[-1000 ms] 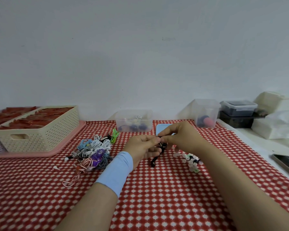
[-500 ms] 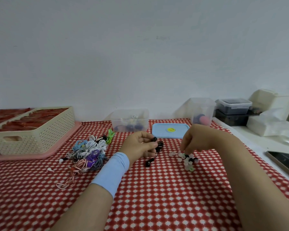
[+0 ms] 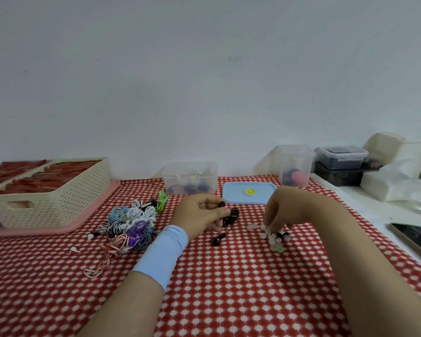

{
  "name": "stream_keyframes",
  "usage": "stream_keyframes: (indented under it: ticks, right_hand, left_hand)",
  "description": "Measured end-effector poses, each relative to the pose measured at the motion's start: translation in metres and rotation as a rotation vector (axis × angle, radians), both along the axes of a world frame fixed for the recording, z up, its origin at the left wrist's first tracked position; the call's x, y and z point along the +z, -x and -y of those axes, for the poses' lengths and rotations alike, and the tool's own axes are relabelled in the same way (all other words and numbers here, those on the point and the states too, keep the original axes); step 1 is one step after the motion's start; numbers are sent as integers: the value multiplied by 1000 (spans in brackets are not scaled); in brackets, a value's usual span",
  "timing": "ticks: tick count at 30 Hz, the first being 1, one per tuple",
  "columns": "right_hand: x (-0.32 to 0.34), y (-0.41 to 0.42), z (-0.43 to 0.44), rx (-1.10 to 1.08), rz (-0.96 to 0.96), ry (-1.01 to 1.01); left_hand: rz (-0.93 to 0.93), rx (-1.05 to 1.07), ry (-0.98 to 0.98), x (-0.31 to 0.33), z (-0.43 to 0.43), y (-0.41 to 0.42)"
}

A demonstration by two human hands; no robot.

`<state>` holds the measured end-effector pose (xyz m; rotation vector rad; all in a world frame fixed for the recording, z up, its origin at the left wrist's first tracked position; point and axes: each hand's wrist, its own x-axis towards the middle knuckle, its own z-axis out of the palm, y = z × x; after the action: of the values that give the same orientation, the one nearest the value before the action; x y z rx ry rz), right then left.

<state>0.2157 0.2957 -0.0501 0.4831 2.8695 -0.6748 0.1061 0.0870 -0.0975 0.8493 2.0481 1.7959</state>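
Two things look likeliest to go wrong from here. First, the right hand (image 3: 284,210) is bent down over the small pile of ear tips (image 3: 272,237), at about 3 o'clock of the left hand (image 3: 199,212). Its fingertips are in among the tips, and I cannot tell whether its grip has closed on one. They are small, pale and crowded, so it may lift two, or flick a neighbour across the worktop (image 3: 229,288) toward the blue lid (image 3: 249,193) at 12 o'clock. Second, the left hand's grip is clamped on the black earphones (image 3: 231,215), held just above the worktop near the middle of the view, with one earbud (image 3: 221,204) pinched at the fingertips. A slack pinch would let that bud twist away as a tip is pushed on. The bud points up toward 1 o'clock. The coiled cord's long axis runs from 1 o'clock to 7 o'clock, and its loose end (image 3: 219,239) trails onto the cloth, where it could snag as the hand lifts.
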Motion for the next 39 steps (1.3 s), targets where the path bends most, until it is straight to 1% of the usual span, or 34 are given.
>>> stream_keyframes:
  ticks: [3,7,9,11,15,24,27,28,31,34,35,37,39]
  right_hand:
    - [-1,1,2,11,-116,34]
    - [-5,10,14,41,-284,194]
    - [-11,16,24,88,-280,253]
    - [-19,22,34,134,-251,266]
    - [-26,27,37,136,-244,197]
    - [-21,24,40,145,-171,81]
    - [-22,24,39,124,-225,79]
    - [-21,24,39,114,-251,94]
    - [-19,23,39,81,-313,141]
    - [-17,23,40,66,-313,216]
    - [-17,23,41,65,-306,237]
    - [-16,22,43,68,-311,266]
    - [-18,23,44,73,-348,265]
  left_hand:
    - [-22,5,-10,-2,0,3]
    - [-52,29,12,-2,3,5]
    - [-73,56,32,-1,6,6]
    - [-90,88,47,0,8,9]
    - [-120,132,93,0,14,13]
    - [-210,151,222,0,16,17]
    - [-239,173,253,-1,16,19]
    - [-264,183,283,-2,16,21]
    - [-398,174,473,-2,19,26]
    - [-425,126,587,-1,22,26]
    - [-436,128,606,0,23,25]
    - [-521,159,608,7,26,24]
    - [-600,147,535,17,29,20]
